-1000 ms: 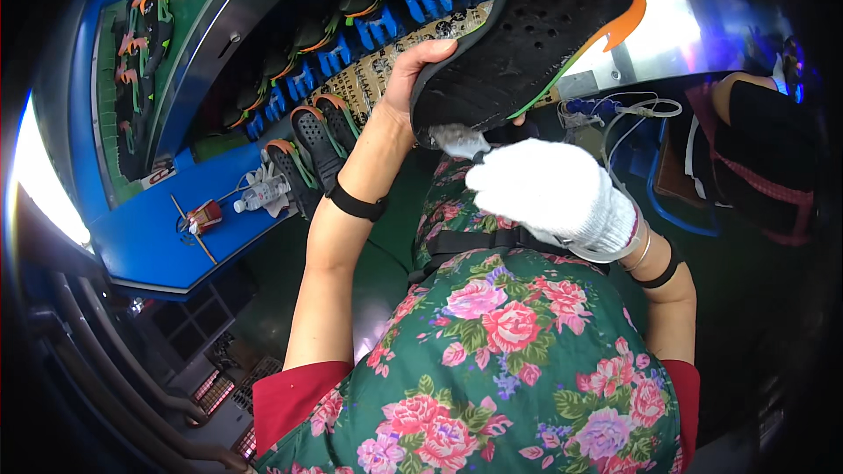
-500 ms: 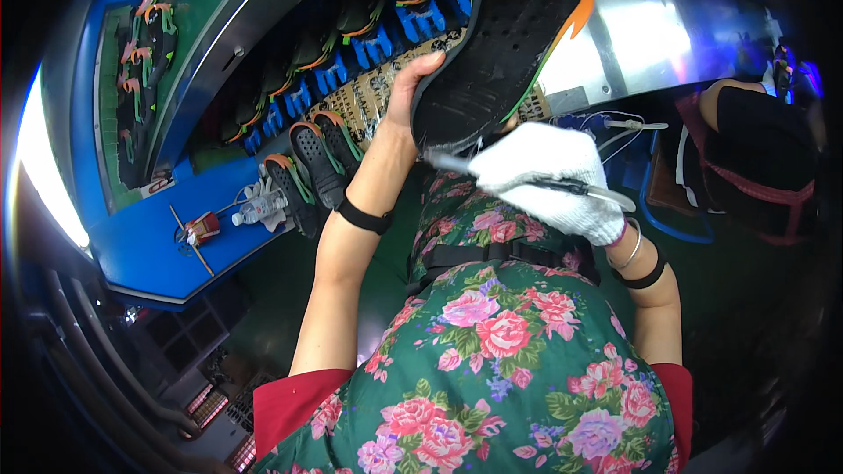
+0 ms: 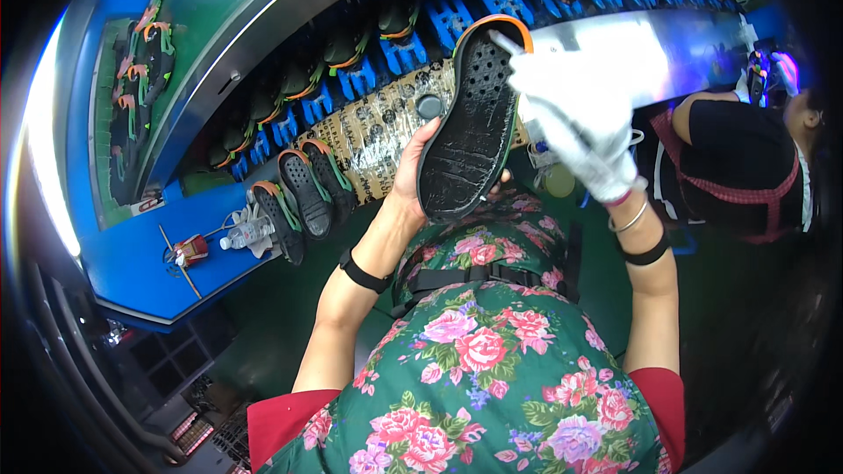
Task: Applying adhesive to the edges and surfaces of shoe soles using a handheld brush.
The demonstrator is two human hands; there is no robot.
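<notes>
My left hand point(image 3: 411, 171), bare, grips a black shoe sole point(image 3: 465, 154) by its lower left edge, with fingertips showing at the far side. The sole has an orange rim round the top, small holes in its upper part, and shiny streaks lower down. My right hand point(image 3: 584, 114), in a white knit glove, is closed on a slim tool point(image 3: 504, 41). Its pale tip lies by the sole's upper end. Motion smears the glove and hides most of the tool, so its kind is unclear.
Behind the sole, blue racks point(image 3: 406, 54) carry several black shoes. Three dark shoes point(image 3: 307, 193) stand at the left, near a plastic bottle point(image 3: 248, 233) and a red pot point(image 3: 190, 250) on a blue table point(image 3: 132, 268). A round grey cap point(image 3: 429, 106) lies on patterned cardboard. Another person point(image 3: 746, 154) sits right.
The sole has come lower and nearer to me in my left hand. My right hand has moved up with the tool, from the sole's lower end to its upper end.
</notes>
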